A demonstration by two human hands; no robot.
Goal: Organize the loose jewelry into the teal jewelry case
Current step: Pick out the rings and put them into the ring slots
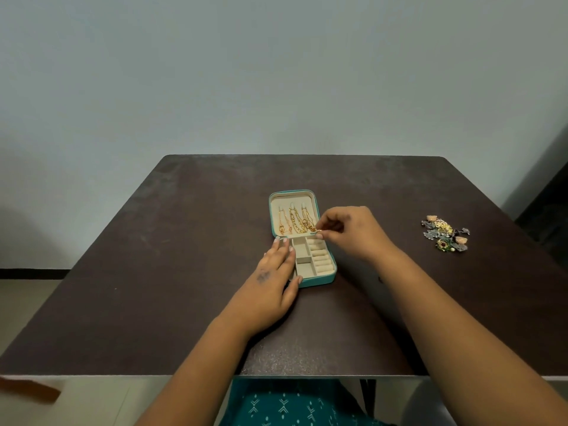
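Note:
The teal jewelry case (319, 281) lies open in the middle of the dark table, cream lining up. Several gold chains (295, 222) hang in its lid. Its lower half shows small compartments and ring rolls (321, 259), all without jewelry. My left hand (273, 272) rests flat on the left side of the lower half, fingers straight, covering that part. My right hand (347, 232) sits at the lid's lower right corner and pinches the end of a gold chain (316, 230) between thumb and fingertips. A pile of loose jewelry (445, 235) lies on the table far to the right.
The dark brown table (184, 272) stands against a pale wall. Its near edge runs just in front of my lap, where teal patterned fabric (295, 407) shows. A dark doorway or furniture edge (550, 204) is at the far right.

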